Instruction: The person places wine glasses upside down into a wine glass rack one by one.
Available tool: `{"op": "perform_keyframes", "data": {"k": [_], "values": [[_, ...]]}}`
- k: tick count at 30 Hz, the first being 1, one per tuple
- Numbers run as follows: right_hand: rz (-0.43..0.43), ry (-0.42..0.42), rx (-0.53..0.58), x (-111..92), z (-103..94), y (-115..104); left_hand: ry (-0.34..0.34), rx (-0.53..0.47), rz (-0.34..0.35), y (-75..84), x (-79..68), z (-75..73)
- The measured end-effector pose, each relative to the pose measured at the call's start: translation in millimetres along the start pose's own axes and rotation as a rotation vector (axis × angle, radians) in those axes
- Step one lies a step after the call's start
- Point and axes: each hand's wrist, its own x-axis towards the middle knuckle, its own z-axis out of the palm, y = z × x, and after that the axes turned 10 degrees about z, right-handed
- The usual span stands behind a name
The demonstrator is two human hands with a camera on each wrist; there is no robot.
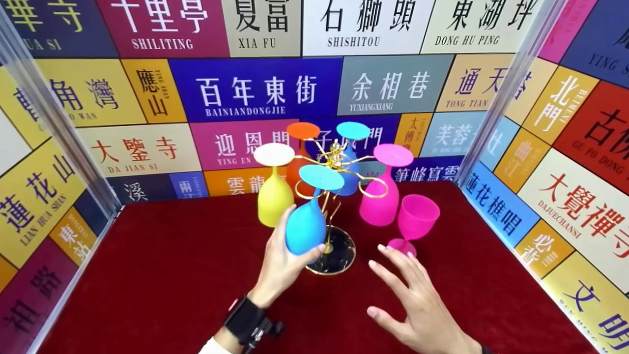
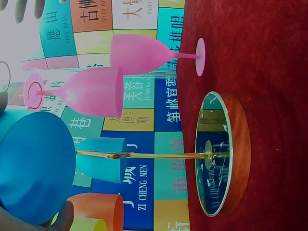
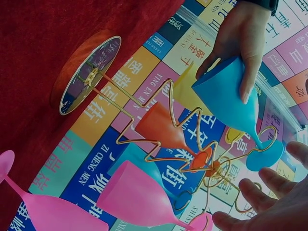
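Note:
My left hand (image 1: 280, 265) grips the bowl of a light blue goblet (image 1: 305, 228), upside down with its foot at the top. In the right wrist view, this goblet's (image 3: 231, 94) stem lies at a gold wire ring of the goblet rack (image 3: 211, 166). My right hand (image 1: 417, 300) holds nothing, its fingers spread, in front of an upright pink goblet (image 1: 417, 216) on the cloth. Hanging inverted on the rack are a yellow goblet (image 1: 275, 199), an orange goblet (image 1: 296, 167), another blue goblet (image 1: 350, 172) and another pink goblet (image 1: 381, 201).
The rack's round black base (image 1: 339, 255) with a gold rim stands on a dark red cloth (image 1: 172, 275). A bare wire ring (image 1: 373, 188) sticks out at the rack's front right. Panels with printed characters (image 1: 255, 88) enclose the back and sides.

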Motion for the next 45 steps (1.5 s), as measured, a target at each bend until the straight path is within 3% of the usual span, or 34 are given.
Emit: {"op": "perform_keyframes", "data": {"k": [9, 26, 36, 41, 45], "values": [[-0.006, 0.009, 0.006, -1.3, 2.6, 0.4, -0.003, -0.035, 0.041, -8.5, -7.0, 4.4], [0.004, -0.020, 0.019, -7.2, 9.5, 0.0, -0.007, -0.133, -0.037, -22.0, -19.4, 10.6], [0.048, -0.072, 0.043, -4.8, 8.5, -1.5, -0.054, -0.183, -0.046, -24.4, -22.4, 3.2], [0.033, -0.072, 0.041, -4.4, 8.5, -1.9, -0.089, -0.191, -0.010, -22.6, -29.3, -4.5], [0.042, -0.081, 0.052, -3.6, 7.2, -1.3, -0.089, -0.143, 0.033, -15.4, -37.3, -13.8]]}}
